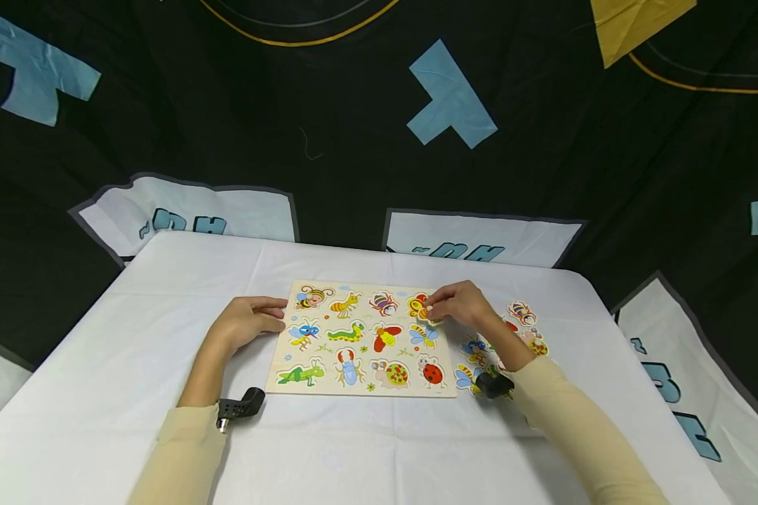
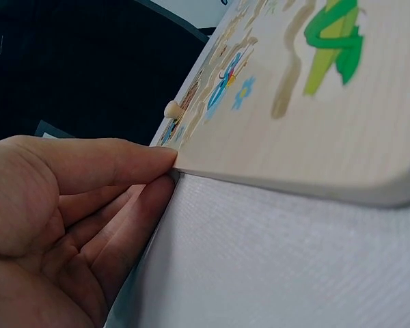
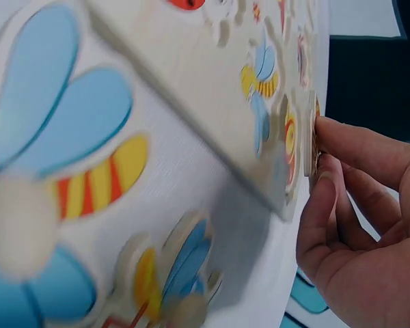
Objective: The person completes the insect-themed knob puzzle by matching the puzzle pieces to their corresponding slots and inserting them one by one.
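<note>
A pale wooden puzzle board [image 1: 361, 339] printed with insects lies flat in the middle of the table. My left hand [image 1: 245, 324] is at its left edge, and in the left wrist view the fingertips [image 2: 165, 158] touch the board's side, fingers fairly straight. Over the top right corner, my right hand [image 1: 460, 303] pinches a wooden puzzle piece [image 3: 311, 140] between thumb and fingers. That piece stands nearly edge-on in the right wrist view, close over the red and yellow butterfly picture [image 3: 290, 137]; its printed face is mostly hidden.
Right of the board lie several loose puzzle pieces, among them a spider [image 1: 521, 313], a snail [image 1: 535, 343] and a blue-winged bee [image 3: 102, 178], partly under the right forearm. A knob [image 2: 172, 109] rises from the board's far left. White cloth covers the table [image 1: 328, 449]; a black curtain hangs behind.
</note>
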Demonstrator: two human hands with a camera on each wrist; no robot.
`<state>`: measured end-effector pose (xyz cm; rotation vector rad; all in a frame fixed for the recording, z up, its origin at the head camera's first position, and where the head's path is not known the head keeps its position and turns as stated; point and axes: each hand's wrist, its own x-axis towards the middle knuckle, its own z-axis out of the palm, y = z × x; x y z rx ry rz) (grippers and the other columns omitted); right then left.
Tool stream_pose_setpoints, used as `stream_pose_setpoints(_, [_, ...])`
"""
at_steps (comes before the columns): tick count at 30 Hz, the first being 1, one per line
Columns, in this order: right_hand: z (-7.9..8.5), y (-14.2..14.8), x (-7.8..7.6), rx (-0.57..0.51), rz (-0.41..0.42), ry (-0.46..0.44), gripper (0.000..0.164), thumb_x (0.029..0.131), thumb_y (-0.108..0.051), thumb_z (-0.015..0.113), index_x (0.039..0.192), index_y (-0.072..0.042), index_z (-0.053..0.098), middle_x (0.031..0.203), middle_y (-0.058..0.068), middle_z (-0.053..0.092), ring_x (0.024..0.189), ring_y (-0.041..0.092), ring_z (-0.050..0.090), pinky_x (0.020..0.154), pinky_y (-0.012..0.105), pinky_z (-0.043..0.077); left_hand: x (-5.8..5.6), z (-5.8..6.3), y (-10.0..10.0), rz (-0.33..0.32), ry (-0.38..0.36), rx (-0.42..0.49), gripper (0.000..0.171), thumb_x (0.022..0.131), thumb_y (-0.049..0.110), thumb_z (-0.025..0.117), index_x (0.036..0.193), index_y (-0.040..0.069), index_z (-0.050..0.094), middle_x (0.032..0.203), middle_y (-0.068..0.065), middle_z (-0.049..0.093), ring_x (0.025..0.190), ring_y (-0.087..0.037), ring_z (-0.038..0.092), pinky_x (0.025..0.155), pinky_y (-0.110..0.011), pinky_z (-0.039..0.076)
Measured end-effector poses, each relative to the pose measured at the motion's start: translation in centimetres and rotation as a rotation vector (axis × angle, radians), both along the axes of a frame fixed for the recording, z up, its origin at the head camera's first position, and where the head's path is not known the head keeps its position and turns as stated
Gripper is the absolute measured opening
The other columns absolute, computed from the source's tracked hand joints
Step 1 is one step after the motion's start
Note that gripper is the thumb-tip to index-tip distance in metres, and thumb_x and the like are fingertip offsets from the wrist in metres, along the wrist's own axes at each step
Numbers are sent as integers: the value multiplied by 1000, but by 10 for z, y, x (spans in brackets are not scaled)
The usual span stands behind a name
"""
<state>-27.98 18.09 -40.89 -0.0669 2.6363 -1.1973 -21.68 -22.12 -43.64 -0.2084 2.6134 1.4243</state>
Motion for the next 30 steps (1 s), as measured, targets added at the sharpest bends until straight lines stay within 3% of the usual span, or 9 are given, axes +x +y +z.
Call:
stream_pose_setpoints(12, [3,-35,-2,-10,3,25,17,81,-18,85,96,-11,80,96,4,76,83,18,60,71,27,45,1,1,0,1,-1,9,55,85,16,78,137,11,64,114,-8,73,112,-26,58,101,-42,40])
stream_pose_setpoints(21, [2,-61,-2,-13,3,20,14,78,-18,86,90,-14,81,91,0,75,87,18,58,76,29,45,1,0,0,-13,6,2,55,84,16,77,137,10,64,113,-8,73,113,-26,58,100,-42,40])
stream_pose_setpoints(30, [0,-82,-4,-87,0,3,12,79,-16,86,89,-12,80,87,2,74,78,17,57,64,25,45,0,0,0,0,-6,9,54,84,17,77,136,11,65,112,-8,73,112,-26,57,99,-41,40])
